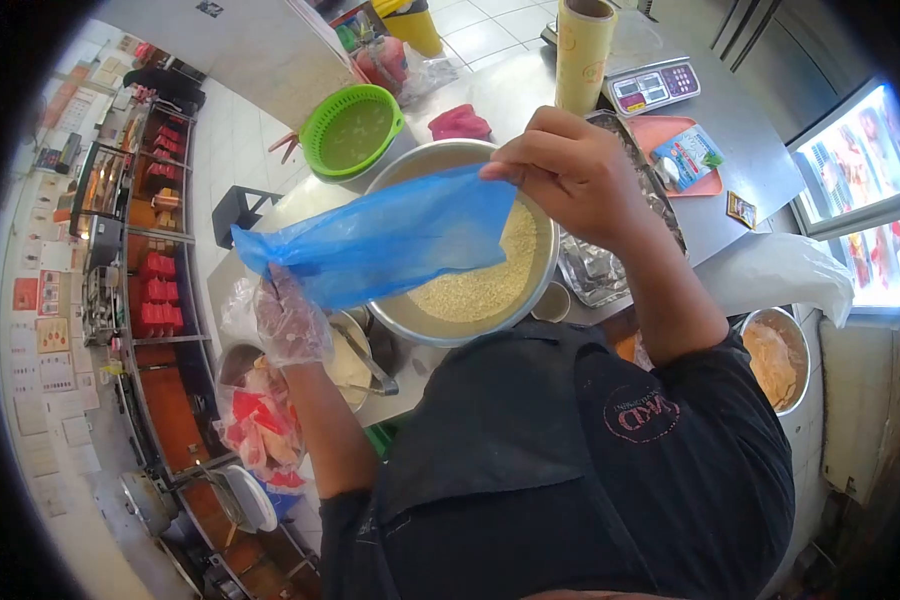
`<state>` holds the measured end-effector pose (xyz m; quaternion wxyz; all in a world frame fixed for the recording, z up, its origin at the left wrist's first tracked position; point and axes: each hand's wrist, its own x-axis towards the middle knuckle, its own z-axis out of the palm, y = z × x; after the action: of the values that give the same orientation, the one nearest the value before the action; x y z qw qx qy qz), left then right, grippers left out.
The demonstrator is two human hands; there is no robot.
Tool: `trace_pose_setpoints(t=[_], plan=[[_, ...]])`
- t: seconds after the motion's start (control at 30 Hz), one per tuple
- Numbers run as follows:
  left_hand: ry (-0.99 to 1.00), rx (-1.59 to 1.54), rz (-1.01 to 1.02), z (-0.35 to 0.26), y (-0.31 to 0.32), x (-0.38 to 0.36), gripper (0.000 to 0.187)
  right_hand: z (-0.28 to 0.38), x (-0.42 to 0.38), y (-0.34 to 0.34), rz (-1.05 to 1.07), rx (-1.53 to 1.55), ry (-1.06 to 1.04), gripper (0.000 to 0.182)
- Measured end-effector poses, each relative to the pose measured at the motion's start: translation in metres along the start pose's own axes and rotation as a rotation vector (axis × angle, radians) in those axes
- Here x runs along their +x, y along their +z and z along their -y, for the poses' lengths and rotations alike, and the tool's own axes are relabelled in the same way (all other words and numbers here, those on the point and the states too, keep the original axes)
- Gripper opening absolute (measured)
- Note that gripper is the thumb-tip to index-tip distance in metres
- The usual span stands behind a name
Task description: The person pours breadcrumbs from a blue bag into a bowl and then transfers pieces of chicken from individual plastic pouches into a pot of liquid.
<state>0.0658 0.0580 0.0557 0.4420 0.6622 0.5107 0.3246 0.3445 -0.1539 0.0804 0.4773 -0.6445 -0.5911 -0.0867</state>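
A blue plastic bag (390,235) is stretched between my two hands above a large metal bowl (547,262) of pale crumbs (480,290). My right hand (560,165), bare, pinches the bag's upper right end. At the bag's left end is my left hand (292,318), in a clear plastic glove, its fingers partly hidden by the bag and closed on it. Under the left wrist a smaller metal bowl (355,400) holds a pale mixture and a metal utensil (378,376).
A green strainer (395,128) sits behind the big bowl. Beyond my right hand stand a wrap roll (582,60), a scale (653,88), a foil-covered tray (595,270) and a pink tray (708,184). Bagged meat (260,425) is at the left; another bowl (806,365) is at the right.
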Motion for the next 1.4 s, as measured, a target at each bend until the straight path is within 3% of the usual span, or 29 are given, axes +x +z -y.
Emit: trace_pose_setpoints(t=[0.2, 0.23, 0.33, 0.43, 0.53, 0.57, 0.63, 0.73, 0.8, 0.83, 0.9, 0.97, 1.03, 1.13, 1.23, 1.33, 1.4], plan=[[0.092, -0.066, -0.045, 0.027, -0.002, 0.012, 0.049, 0.002, 0.001, 0.015, -0.09, 0.131, 0.075, 0.017], [0.095, 0.027, -0.037, 0.026, -0.003, 0.013, 0.049, 0.003, 0.001, 0.016, -0.104, 0.173, 0.077, 0.017], [0.057, 0.485, 0.006, -0.002, -0.002, 0.008, 0.052, -0.002, 0.002, 0.025, -0.038, 0.281, 0.444, 0.019], [0.098, 0.14, -0.042, 0.003, 0.011, 0.005, 0.059, -0.036, 0.002, 0.048, -0.167, 0.757, 0.476, 0.024], [-0.117, -0.003, 0.03, -0.021, 0.02, -0.004, 0.064, -0.067, -0.011, 0.073, -0.064, 0.749, 0.795, 0.026], [-0.036, 0.07, 0.013, -0.015, 0.021, 0.0, 0.064, -0.071, -0.021, 0.085, -0.062, 0.774, 0.833, 0.027], [0.116, 0.219, -0.031, -0.004, 0.026, 0.004, 0.065, -0.068, -0.024, 0.092, -0.121, 0.727, 0.636, 0.026], [0.07, 0.317, -0.057, -0.016, 0.025, -0.009, 0.059, -0.043, -0.021, 0.08, -0.163, 0.592, 0.425, 0.024], [0.094, 0.201, -0.079, 0.004, 0.02, -0.001, 0.06, -0.035, -0.011, 0.064, -0.146, 0.378, 0.247, 0.022], [0.107, 0.14, -0.093, 0.02, 0.014, 0.006, 0.06, -0.028, -0.008, 0.056, -0.066, 0.295, 0.22, 0.022], [0.355, 0.328, -0.118, 0.075, -0.011, 0.024, 0.05, -0.015, -0.007, 0.044, 0.092, 0.13, 0.167, 0.021], [0.531, 0.433, -0.095, 0.073, -0.011, 0.024, 0.042, -0.014, -0.001, 0.041, 0.025, 0.092, 0.162, 0.02], [0.612, 0.466, -0.017, 0.031, 0.004, -0.006, 0.037, -0.012, -0.003, 0.042, -0.008, 0.087, 0.207, 0.022], [0.784, -0.182, -0.151, 0.035, 0.024, -0.001, 0.034, -0.02, -0.001, 0.042, -0.02, 0.091, 0.27, 0.024], [0.507, 0.473, 0.107, 0.017, -0.005, 0.005, 0.038, -0.02, -0.016, 0.043, 0.01, 0.113, 0.277, 0.024], [0.796, 0.033, -0.09, 0.031, 0.002, 0.006, 0.035, -0.029, -0.019, 0.046, -0.064, 0.115, 0.247, 0.022], [0.731, 0.315, -0.087, 0.03, -0.005, 0.009, 0.035, -0.035, -0.025, 0.048, -0.075, 0.07, 0.211, 0.02]])
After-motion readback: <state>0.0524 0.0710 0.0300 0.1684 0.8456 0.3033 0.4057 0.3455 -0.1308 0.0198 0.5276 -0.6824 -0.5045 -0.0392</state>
